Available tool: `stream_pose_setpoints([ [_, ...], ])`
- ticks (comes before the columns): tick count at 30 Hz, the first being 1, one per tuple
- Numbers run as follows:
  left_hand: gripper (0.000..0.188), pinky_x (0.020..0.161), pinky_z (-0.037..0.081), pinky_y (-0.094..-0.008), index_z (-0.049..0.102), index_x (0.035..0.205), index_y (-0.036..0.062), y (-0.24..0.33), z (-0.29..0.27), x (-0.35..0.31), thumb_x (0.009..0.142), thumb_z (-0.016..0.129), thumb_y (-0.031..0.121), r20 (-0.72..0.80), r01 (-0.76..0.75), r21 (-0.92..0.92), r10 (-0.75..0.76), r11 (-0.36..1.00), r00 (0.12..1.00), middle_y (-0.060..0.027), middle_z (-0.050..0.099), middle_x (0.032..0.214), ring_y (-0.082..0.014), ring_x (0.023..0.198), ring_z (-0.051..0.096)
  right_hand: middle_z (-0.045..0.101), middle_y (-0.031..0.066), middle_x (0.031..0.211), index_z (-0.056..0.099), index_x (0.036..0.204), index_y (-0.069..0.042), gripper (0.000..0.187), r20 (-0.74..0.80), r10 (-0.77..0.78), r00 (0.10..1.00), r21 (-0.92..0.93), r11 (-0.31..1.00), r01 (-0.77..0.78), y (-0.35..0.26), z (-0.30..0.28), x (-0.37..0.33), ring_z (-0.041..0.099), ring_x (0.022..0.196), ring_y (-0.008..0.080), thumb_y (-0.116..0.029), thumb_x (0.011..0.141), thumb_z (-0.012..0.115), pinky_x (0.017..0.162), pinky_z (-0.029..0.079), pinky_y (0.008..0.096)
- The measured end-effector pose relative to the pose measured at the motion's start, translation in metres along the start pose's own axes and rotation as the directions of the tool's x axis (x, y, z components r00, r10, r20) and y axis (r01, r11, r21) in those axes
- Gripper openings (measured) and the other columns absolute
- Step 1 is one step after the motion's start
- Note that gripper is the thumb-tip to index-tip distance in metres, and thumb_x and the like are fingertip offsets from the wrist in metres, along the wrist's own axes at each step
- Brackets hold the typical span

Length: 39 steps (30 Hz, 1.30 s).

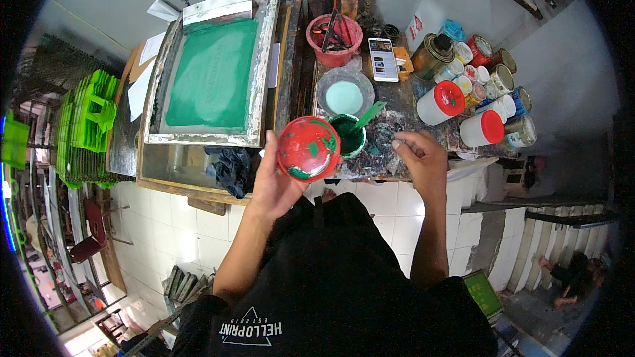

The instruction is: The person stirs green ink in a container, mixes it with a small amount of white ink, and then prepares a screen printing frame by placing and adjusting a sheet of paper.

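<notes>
Left hand [272,188] holds round red plastic lid smeared with green [309,149], thumb at its 9 o'clock edge, remaining fingers mostly hidden beneath. Open white plastic tub, dark green inside [358,148], sits at lid's 2 o'clock; overlap in view, contact unclear. Flat green spatula [372,113] leans out of tub toward 1 o'clock. Right hand [424,157] at 3 o'clock, fingers curled, thumb near forefinger; can't tell if tips touch. Step looks like lid handling, tub uncovered; next move probably calls for right hand on spatula, lid kept clear.
</notes>
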<state>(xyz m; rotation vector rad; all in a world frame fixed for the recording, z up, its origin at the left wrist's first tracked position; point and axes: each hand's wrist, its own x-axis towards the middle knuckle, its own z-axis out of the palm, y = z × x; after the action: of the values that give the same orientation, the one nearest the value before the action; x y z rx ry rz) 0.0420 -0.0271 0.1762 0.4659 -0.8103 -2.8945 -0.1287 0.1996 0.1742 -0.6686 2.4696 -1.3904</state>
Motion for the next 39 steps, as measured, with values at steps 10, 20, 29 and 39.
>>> stream_pose_setpoints([
  [10,0.072,0.113,0.043,-0.0499,0.043,0.150,0.0078,-0.016,0.024,0.009,0.105,0.032,0.064,-0.011,0.018,0.154,-0.016,0.988,1.000,-0.0122,0.054,0.147,-0.0260,0.135,0.053,0.058,0.0079,0.082,0.076,0.109,-0.011,0.024,0.188,-0.487,0.853,-0.262,0.812,0.522,-0.061,0.027,-0.005,0.063,0.079,0.0271,-0.015,0.085,0.074,0.069,0.052,0.0405],
  [20,0.069,0.112,0.045,-0.0484,0.045,0.149,0.0086,-0.019,0.019,0.011,0.107,0.029,0.060,-0.019,0.009,0.125,-0.007,0.992,1.000,-0.0103,0.055,0.146,-0.0249,0.134,0.054,0.061,0.0112,0.082,0.073,0.100,-0.004,0.020,0.200,-0.523,0.828,-0.268,0.784,0.560,-0.056,0.040,-0.002,0.064,0.079,0.0302,-0.009,0.081,0.076,0.069,0.052,0.0418],
  [29,0.069,0.109,0.047,-0.0469,0.045,0.149,0.0095,-0.022,0.022,0.013,0.106,0.033,0.062,-0.043,0.036,0.160,-0.030,0.986,0.999,-0.0102,0.055,0.146,-0.0239,0.132,0.056,0.061,0.0115,0.080,0.071,0.092,-0.003,0.013,0.217,-0.489,0.845,-0.210,0.822,0.529,-0.053,0.037,-0.001,0.064,0.075,0.0313,-0.007,0.080,0.075,0.068,0.052,0.0422],
  [39,0.066,0.108,0.048,-0.0429,0.043,0.149,0.0090,-0.022,0.025,0.016,0.107,0.036,0.059,-0.008,0.034,0.101,-0.033,0.994,0.999,-0.0097,0.056,0.143,-0.0208,0.129,0.056,0.057,0.0043,0.074,0.072,0.095,-0.001,0.014,0.225,-0.271,0.936,-0.025,0.959,0.283,-0.050,0.021,-0.004,0.051,0.059,0.0098,-0.006,0.083,0.077,0.055,0.042,0.0277],
])
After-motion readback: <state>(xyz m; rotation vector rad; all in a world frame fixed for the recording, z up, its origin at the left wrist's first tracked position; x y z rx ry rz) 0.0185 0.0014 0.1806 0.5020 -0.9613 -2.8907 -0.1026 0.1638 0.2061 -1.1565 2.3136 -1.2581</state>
